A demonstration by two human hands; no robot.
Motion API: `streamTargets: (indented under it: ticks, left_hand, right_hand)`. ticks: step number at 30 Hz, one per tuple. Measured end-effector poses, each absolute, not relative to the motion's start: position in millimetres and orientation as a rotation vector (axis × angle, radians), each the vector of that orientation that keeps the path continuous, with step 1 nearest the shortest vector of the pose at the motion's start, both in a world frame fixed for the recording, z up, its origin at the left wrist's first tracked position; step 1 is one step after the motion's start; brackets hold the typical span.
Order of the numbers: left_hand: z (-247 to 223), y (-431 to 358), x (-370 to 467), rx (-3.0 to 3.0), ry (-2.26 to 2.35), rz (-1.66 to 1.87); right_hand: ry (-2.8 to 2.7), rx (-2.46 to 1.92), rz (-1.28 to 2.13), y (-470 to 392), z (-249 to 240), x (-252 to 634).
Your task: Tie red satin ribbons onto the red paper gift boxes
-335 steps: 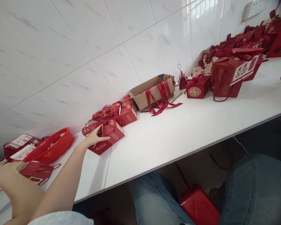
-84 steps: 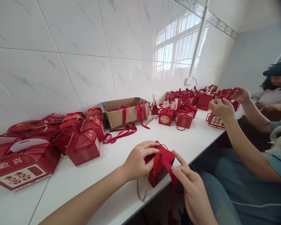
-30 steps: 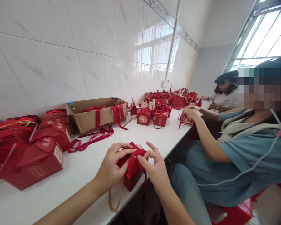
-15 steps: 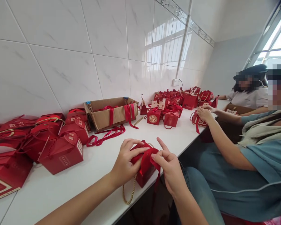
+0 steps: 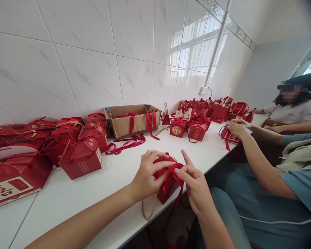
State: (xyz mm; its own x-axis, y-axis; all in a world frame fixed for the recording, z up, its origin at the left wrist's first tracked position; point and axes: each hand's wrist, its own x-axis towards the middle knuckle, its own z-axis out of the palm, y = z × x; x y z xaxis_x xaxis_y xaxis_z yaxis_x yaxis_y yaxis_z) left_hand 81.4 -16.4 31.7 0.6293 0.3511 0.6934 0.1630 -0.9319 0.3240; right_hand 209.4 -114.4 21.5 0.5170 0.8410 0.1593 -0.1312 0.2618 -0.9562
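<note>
A small red gift box (image 5: pixel 163 196) with a twisted gold cord handle (image 5: pixel 148 217) sits at the table's near edge. My left hand (image 5: pixel 150 173) is closed over the top of the box, its fingers on the red flap. My right hand (image 5: pixel 194 185) pinches a red ribbon (image 5: pixel 180 173) between thumb and fingers at the right side of the box, one finger pointing up. The ribbon's tail hangs past the table edge. Part of the box top lies hidden under my left fingers.
Several finished red boxes (image 5: pixel 80 166) stand at the left. A cardboard box (image 5: pixel 126 125) with red ribbons over its rim is by the tiled wall, loose ribbon (image 5: pixel 125 143) before it. More red boxes (image 5: pixel 197 131) stand farther back. At right, a co-worker's hands (image 5: pixel 238 128) hold another box.
The view has turned left, so everything sits farther right in the picture. My hands keep nearly the same hold on the box and ribbon.
</note>
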Motion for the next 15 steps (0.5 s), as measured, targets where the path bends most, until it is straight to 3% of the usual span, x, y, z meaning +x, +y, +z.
streamTargets:
  ticks: [15]
  left_hand:
    - [34.8,-17.2,82.3,2.43,0.493,1.357]
  right_hand:
    - [-0.888,-1.329,0.361,-107.5,15.7,210.1]
